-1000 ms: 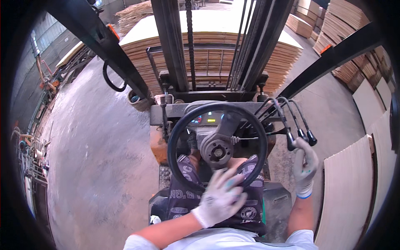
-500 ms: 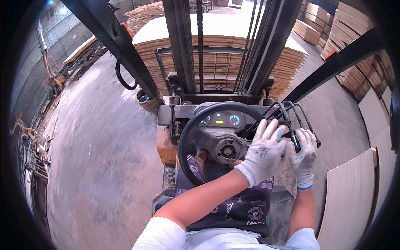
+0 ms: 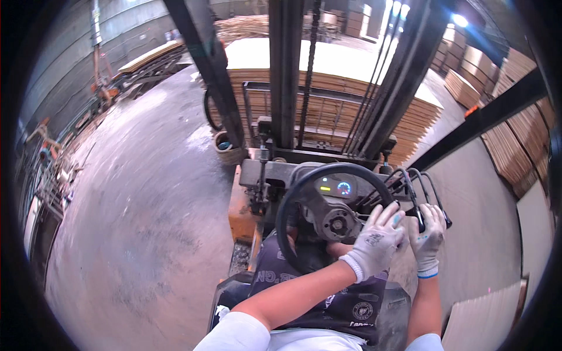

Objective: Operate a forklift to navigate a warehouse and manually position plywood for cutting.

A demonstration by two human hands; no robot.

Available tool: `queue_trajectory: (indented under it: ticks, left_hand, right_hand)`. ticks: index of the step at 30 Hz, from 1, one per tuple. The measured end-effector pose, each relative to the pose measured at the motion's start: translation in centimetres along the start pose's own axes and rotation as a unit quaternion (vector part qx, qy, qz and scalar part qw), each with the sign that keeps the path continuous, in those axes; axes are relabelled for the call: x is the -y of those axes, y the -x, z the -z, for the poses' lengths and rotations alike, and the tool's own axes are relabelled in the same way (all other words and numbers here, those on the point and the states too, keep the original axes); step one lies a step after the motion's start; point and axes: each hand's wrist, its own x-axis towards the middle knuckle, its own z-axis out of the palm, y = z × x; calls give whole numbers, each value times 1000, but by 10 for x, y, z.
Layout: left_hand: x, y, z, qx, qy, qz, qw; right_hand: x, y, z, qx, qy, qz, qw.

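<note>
On the steering wheel, right side | left hand is resting, fingers slightly spread | right hand is resting at black-knobbed levers beside the wheel, fingers bent, cannot tell whether pinching

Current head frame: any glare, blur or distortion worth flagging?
Head view, glare: lamp at upper right flares with a bluish streak, and the top of the board stack washes out near white; head view, blur: floor at left looks streaky, while left hand and right hand read fairly clearly; head view, distortion: fisheye curvature, with black corners.
</note>
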Motion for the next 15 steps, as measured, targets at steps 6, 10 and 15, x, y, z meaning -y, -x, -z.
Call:
queue_trajectory:
  ticks: [6,10,15]
  left_hand:
    - [-11,22,-5,-33,43,25,998]
    - [-10,22,0,-23,39,24,999]
    - [-7,7,-4,-52,34,25,998]
  right_hand:
    - [6,12,8,-9,23,15,1000]
    - [9,11,10,-6,17,5,1000]
    - [-2,0,-3,-25,6,-1,1000]
